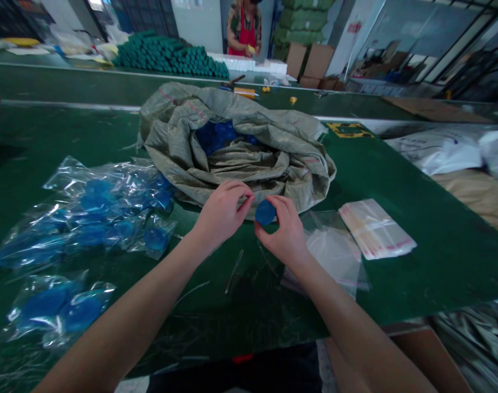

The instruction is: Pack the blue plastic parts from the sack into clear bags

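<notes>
My right hand (285, 232) grips a round blue piece (265, 212) between thumb and fingers, above the green table (228, 322). Just left of it, my left hand (226, 210) has thumb and fingertips close together; whatever may be between them is too small to make out. Behind both hands lies a crumpled woven sack (249, 164), open, with dark blue pieces (218, 135) inside. Several blue pieces in clear bags (93, 218) lie at the left. Beside my right forearm are loose clear bags (334, 256) and a stack of flat bags (375, 228).
A bundle of green rods (171, 54) lies on the far table, near an orange tube (245, 93). A person in a red apron (247, 33) stands behind it. White sacks (441, 148) are at the right, and a cardboard box (429, 357) is at the lower right.
</notes>
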`<state>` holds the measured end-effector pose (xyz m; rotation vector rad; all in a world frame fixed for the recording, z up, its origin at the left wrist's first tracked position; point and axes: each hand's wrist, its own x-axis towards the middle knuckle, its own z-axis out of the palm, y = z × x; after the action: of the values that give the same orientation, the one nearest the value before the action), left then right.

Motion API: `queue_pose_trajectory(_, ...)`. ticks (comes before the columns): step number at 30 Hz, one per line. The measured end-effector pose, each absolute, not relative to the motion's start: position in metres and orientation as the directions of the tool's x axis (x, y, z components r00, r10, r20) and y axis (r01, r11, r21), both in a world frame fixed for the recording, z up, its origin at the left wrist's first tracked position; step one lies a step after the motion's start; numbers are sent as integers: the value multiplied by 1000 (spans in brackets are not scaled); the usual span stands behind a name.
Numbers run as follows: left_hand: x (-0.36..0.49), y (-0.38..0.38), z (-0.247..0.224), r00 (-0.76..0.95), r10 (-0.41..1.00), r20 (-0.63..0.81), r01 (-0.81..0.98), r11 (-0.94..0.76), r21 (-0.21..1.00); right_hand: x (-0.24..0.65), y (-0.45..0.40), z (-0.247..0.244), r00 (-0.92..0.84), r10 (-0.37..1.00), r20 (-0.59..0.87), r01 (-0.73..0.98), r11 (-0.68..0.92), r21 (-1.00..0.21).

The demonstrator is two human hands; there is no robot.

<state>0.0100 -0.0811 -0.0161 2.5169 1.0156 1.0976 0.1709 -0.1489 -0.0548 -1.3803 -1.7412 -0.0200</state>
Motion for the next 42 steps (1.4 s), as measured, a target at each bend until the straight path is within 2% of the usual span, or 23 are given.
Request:
queue_pose_trajectory(5, 9, -84, -11, 533, 612, 584, 459, -789, 408, 169, -148, -54, 33, 759, 650, 808, 362, -464)
queue_pose_trajectory(17, 10, -87, -12, 596, 579, 556, 418, -815, 401, 169, -148, -53, 31, 717, 696, 822, 378, -426)
queue_pose_trajectory(23, 16, -86, -21, 570, 630, 527, 444, -776, 448, 166, -147, -56, 58, 729, 682, 808, 367, -461)
queue_pose_trajectory(32, 0, -73, -9, 395, 797, 457, 625, -598, 502, 167, -153, -52, 60, 711, 701, 794, 391, -465)
queue_pose_trajectory(35, -3, -73, -4, 408, 816, 408, 654, -574, 493, 165, -160, -47, 73, 699, 711, 761, 422, -493)
queue_pose_trajectory(42, -4, -80, 1, 526, 775, 349, 639, -632, 439, 172, -170, -43, 79, 738, 670, 657, 466, -592)
